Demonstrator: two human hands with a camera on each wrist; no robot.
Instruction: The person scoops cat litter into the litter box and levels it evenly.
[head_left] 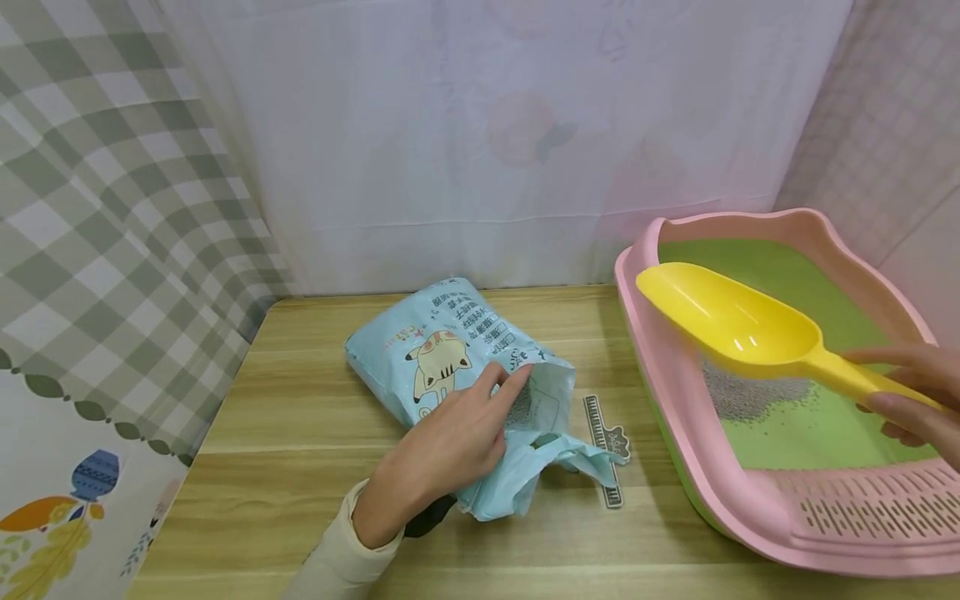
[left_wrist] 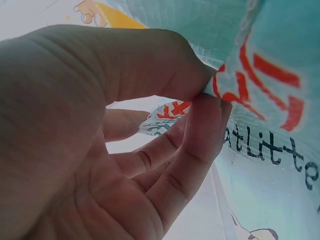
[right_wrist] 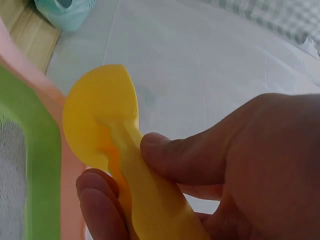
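Note:
A light blue cat litter bag (head_left: 405, 342) lies on its side on the wooden table, its torn mouth toward the right, with grey litter showing inside. My left hand (head_left: 450, 437) pinches the edge of that mouth; in the left wrist view the thumb and index finger meet on the bag's film (left_wrist: 270, 85). Over at the right, my right hand (head_left: 918, 396) grips the handle of a yellow scoop (head_left: 738, 321). The scoop's bowl looks bare and hangs above the left rim of the litter box. In the right wrist view, thumb and fingers wrap the handle (right_wrist: 150, 195).
The litter box has a pink rim (head_left: 720, 483) and a green base, with a pile of grey litter (head_left: 750, 396) inside. Between bag and box lies a grey bag clip (head_left: 597, 425). A white curtain (head_left: 480, 150) hangs behind, and checked cloth (head_left: 112, 183) at left.

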